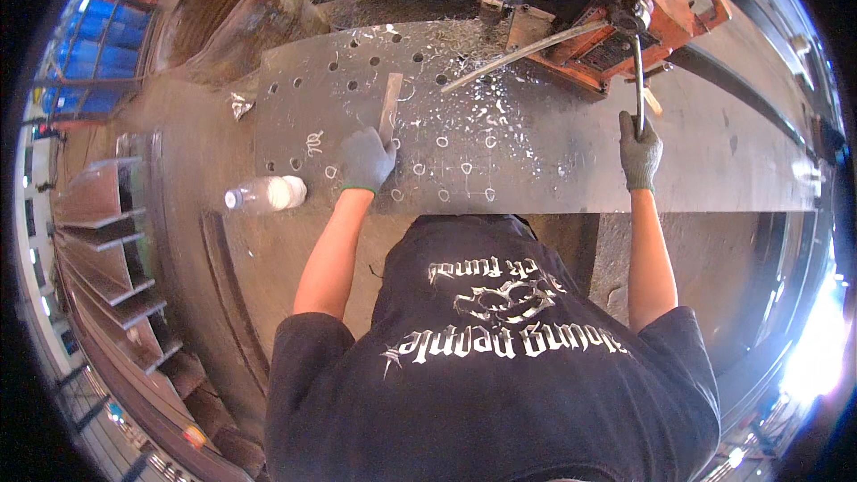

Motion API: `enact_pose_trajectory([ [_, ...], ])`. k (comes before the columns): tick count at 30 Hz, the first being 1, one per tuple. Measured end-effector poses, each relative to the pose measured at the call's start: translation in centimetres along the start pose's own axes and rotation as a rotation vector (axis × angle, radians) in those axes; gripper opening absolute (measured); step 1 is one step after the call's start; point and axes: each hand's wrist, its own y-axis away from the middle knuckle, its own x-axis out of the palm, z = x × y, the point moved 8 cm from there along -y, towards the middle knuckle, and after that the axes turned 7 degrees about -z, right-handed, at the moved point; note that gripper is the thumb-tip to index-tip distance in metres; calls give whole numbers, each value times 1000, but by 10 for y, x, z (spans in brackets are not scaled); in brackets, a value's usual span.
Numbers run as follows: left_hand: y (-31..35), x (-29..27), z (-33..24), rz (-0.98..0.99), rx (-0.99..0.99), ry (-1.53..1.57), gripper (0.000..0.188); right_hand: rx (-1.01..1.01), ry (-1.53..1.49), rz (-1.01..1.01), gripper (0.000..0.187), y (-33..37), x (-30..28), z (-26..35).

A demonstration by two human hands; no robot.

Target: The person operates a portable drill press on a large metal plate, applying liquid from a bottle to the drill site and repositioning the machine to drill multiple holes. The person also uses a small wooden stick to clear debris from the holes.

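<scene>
My left hand (368, 159), in a grey glove, is closed round the lower end of a flat brownish strip (390, 105), metal or wood I cannot tell. It rests over a dark steel plate (714, 161) with drilled holes and white chalk circles. Wrapped round a long metal lever (639, 80) is my gloved right hand (640, 156). That lever runs up to the hub of an orange drilling machine (580, 62) at the plate's far side. A pale thin tube (522, 57) reaches from the machine down toward the holes. The drill's tip is hidden.
A clear plastic bottle with white contents (268, 194) lies at the plate's near left edge. White spots and shavings (486, 116) cover the plate's middle. Crumpled foil-like scrap (241, 105) lies to the left. Stacked steel sections (116, 259) stand far left, near blue drums (98, 54).
</scene>
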Motion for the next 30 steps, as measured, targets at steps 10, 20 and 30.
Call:
enact_pose_trajectory([
  [10, -26, 23, 33, 27, 62, 21, 29, 91, 55, 9, 47, 2, -5, 5],
  [20, 79, -10, -121, -169, 847, 537, 8, 93, 115, -38, 46, 3, -3, 2],
  [30, -83, 13, 62, 74, -21, 196, 38, 140, 86, -39, 46, 3, 1, -9],
])
